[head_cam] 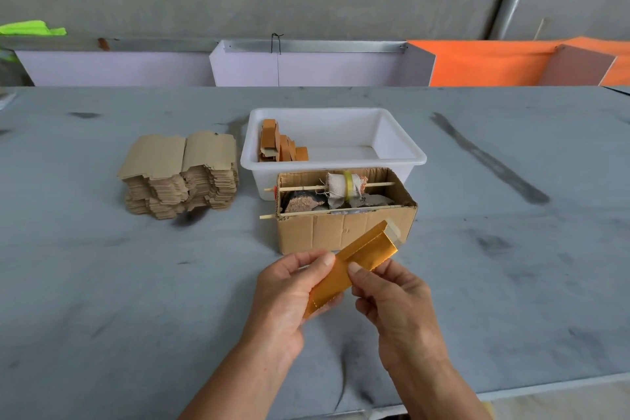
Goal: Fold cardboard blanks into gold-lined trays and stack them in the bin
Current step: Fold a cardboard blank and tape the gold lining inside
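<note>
Nearest: two bare hands over the front of the grey bench (102, 283), sharing one gold-lined blank (354, 266). Left hand (286, 297) cradles the blank's lower end, thumb on top, fingers curled beneath; grip closed on it. Right hand (392, 303) pinches the long edge near the middle, thumb tip on the gold face; grip likewise closed on it. The blank is held clear of the bench, tilted up to the right, gold side to the camera, its far end flap folded up.

Just behind the hands: one open cardboard box (341, 232). Two thin wooden sticks (327, 211) run across it, poking out through its left wall. The rear stick carries one cloth-wrapped roll (344, 187) with a yellow band. Dark scraps lie under the sticks; cannot tell what they are.

Touching the box's back: one white plastic bin (402, 153). Folded trays (279, 143) stand leaning in its left end, brown outsides showing; roughly six, exact count unclear.

Left of the bin, near it but apart: flat brown blanks (180, 174), two stacks side by side, too many to count.

Far edge: lilac panels (306, 68), one orange panel (484, 65), concrete wall.
</note>
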Motion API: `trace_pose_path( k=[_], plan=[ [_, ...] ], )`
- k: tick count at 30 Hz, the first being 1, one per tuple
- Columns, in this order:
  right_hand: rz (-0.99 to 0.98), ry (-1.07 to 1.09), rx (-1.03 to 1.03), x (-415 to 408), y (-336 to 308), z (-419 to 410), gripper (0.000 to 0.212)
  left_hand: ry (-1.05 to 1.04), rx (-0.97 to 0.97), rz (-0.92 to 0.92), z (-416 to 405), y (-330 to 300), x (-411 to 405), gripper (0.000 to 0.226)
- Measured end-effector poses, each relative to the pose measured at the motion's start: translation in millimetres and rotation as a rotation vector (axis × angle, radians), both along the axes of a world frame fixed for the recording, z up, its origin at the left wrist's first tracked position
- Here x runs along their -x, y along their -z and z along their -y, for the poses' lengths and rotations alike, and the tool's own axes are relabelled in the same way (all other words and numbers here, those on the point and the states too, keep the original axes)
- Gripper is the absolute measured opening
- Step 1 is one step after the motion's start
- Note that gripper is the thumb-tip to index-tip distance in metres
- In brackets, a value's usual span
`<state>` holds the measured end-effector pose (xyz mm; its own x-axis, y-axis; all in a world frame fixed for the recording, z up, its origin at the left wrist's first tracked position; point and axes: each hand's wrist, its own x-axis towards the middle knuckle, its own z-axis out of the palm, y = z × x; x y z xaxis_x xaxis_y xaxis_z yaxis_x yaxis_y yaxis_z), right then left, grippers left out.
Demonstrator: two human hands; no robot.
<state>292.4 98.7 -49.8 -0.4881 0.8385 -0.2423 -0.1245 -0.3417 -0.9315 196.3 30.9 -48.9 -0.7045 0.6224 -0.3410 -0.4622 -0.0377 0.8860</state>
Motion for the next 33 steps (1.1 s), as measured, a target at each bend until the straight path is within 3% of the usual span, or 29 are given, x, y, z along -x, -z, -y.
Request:
trace_pose_path(
  k=[8, 17, 22, 26, 33],
  plan=[
    [-0.046, -0.039, 0.047, -1, 2, 2, 0.013, -0.033, -0.035, -0.037, -2, 2, -3, 0.023],
    [-0.179, -0.008, 0.224, 1, 9, 0, 0.008, 0.003, -0.001, -0.244, 0, 4, -5, 0.034],
    [-0.176, -0.013, 0.241, -1, 10, -4, 0.018, 0.02, -0.065, -0.129, 7, 7, 0, 0.007],
    [-0.191, -0.038, 0.262, 0, 9, -4, 0.016, -0.015, -0.086, -0.001, 6, 7, 4, 0.011],
    [-0.156, -0.033, 0.223, 3, -3, -10, 0.032, -0.036, -0.153, -0.194, 7, 1, 6, 0.007]
  ],
)
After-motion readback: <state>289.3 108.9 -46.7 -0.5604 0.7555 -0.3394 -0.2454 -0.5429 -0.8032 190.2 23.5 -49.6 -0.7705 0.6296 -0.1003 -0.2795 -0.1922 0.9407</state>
